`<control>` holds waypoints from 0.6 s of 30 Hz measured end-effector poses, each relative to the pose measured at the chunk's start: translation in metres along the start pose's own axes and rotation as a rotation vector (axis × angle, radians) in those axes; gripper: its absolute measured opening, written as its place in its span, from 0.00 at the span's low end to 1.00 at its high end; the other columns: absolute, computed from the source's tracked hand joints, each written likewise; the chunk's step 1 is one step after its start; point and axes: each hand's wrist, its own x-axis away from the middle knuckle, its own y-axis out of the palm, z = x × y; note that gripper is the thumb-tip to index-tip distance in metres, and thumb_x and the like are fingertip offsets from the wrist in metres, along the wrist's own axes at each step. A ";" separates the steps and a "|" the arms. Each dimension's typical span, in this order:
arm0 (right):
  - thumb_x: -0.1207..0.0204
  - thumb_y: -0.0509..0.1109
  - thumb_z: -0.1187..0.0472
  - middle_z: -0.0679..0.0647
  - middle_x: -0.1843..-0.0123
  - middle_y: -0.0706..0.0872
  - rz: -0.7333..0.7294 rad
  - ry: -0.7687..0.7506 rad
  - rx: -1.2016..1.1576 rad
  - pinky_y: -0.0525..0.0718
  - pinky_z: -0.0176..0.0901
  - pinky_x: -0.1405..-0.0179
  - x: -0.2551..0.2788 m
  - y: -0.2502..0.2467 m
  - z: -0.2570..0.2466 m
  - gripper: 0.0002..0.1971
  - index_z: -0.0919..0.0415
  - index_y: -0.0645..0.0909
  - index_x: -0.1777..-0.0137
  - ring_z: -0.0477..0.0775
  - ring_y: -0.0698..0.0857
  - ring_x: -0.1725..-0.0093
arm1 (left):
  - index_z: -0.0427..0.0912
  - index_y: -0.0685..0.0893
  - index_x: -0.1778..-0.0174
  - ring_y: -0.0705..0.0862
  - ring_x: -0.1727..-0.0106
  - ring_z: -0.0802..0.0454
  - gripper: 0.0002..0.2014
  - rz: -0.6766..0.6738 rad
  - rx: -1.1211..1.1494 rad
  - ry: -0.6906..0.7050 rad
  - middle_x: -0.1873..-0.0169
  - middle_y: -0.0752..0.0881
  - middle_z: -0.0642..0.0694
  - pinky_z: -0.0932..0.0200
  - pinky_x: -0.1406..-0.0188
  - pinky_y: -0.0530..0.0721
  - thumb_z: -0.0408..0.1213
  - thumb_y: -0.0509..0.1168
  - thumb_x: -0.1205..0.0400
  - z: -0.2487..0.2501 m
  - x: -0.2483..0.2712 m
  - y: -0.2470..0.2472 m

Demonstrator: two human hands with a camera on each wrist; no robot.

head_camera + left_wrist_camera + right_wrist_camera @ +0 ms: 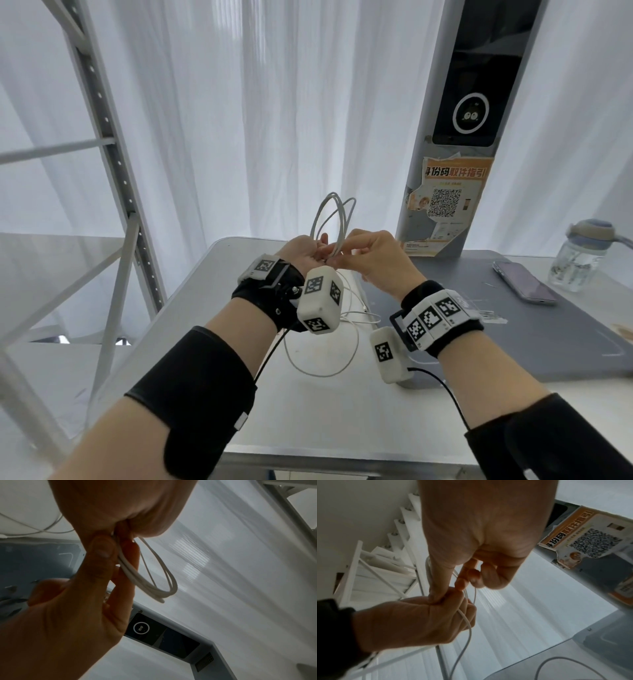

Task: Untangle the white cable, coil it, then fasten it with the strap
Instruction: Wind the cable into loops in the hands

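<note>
Up above the pale grey tabletop [239, 359], both hands meet in mid-air over its middle; one thin white cable [334, 212], partly wound into what looks like three or four loops sticking up past the fingers, though the strands overlap so I can't count for sure; left hand [303, 251] has thumb and fingers clamped on the bunched loops at their base; right hand [375, 255] has its fingers curled in, pinching the cable right against the left one, so the two hands touch; rest of the cable hangs down slack and lies in one big loose loop on the table, reaching toward the near edge; no strap I can make out; off to the right, well apart from the hands, sit one dark smartphone [524, 282] on a grey-blue mat [513, 342] and one clear plastic water bottle with a bluish lid [579, 255] by the right edge; left half of the table is bare surface.
</note>
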 end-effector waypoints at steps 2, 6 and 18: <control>0.31 0.85 0.63 0.51 0.59 0.81 -0.009 -0.042 0.061 0.71 0.37 0.59 -0.001 0.000 0.001 0.13 0.42 0.95 0.54 0.39 0.71 0.67 | 0.39 0.71 0.61 0.71 0.93 0.48 0.19 -0.022 0.012 -0.015 0.91 0.70 0.38 0.64 0.91 0.75 0.32 0.42 0.06 -0.001 0.003 0.000; 0.32 0.86 0.64 0.47 0.58 0.82 0.008 -0.072 0.137 0.72 0.26 0.62 -0.002 0.000 0.003 0.11 0.53 0.95 0.50 0.35 0.75 0.68 | 0.39 0.71 0.62 0.71 0.92 0.48 0.20 -0.022 0.026 -0.050 0.88 0.72 0.38 0.64 0.93 0.71 0.33 0.43 0.07 -0.002 -0.003 -0.003; 0.25 0.81 0.61 0.35 0.51 0.81 0.031 -0.308 0.365 0.71 0.28 0.50 -0.007 0.002 0.017 0.11 0.42 0.93 0.50 0.35 0.74 0.54 | 0.39 0.74 0.66 0.69 0.71 0.55 0.21 0.053 0.022 -0.068 0.76 0.73 0.44 0.70 0.64 0.79 0.31 0.45 0.09 0.002 -0.016 -0.008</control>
